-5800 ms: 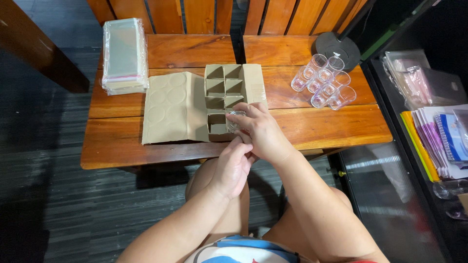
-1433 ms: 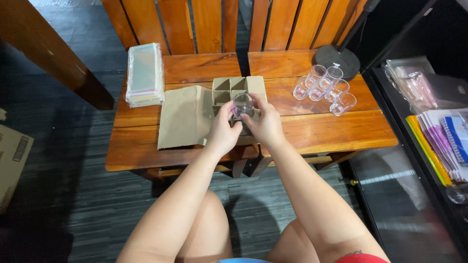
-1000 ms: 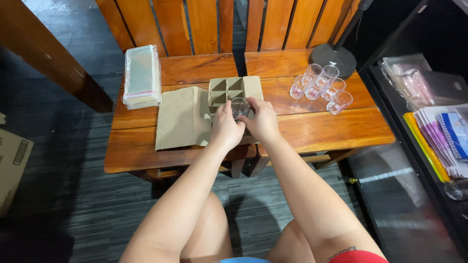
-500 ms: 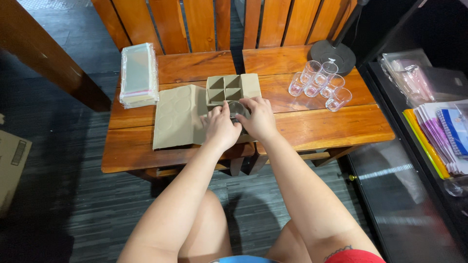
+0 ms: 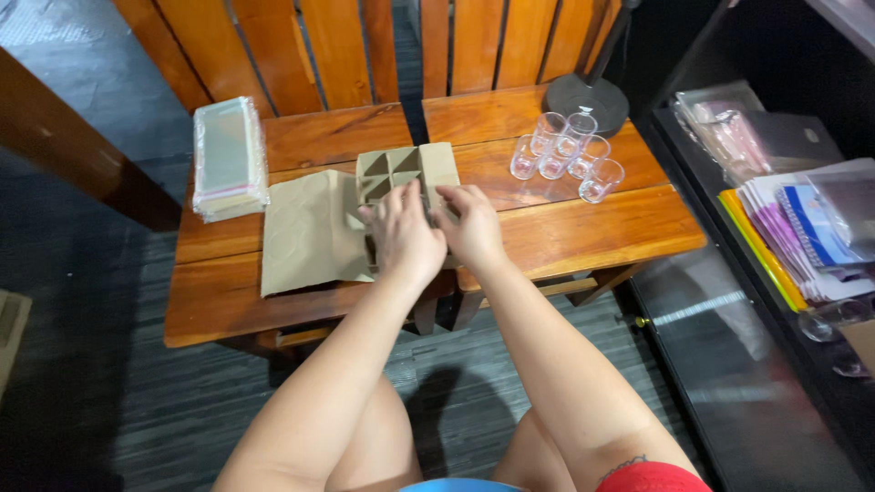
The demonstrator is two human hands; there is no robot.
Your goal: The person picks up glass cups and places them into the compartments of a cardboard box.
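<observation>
A brown cardboard box with divider cells (image 5: 401, 169) lies on the wooden table (image 5: 583, 228), its flat lid (image 5: 310, 232) folded out to the left. My left hand (image 5: 401, 235) rests on the near cells of the box with its fingers pointing away from me. My right hand (image 5: 471, 223) is beside it, fingertips touching the box by the left hand's fingers. Both hands cover the near cells, so anything between them is hidden. Several clear plastic cups (image 5: 565, 155) stand on the table to the right of the box.
A stack of clear plastic bags (image 5: 228, 159) lies at the table's back left. A dark round lamp base (image 5: 588, 102) stands behind the cups. Wooden chair backs (image 5: 365, 46) rise behind the table. A black shelf (image 5: 793, 210) with packets and papers is at the right.
Both hands held a clear cup just above the box; they have since sunk onto the near cells and the cup has gone out of sight under them.
</observation>
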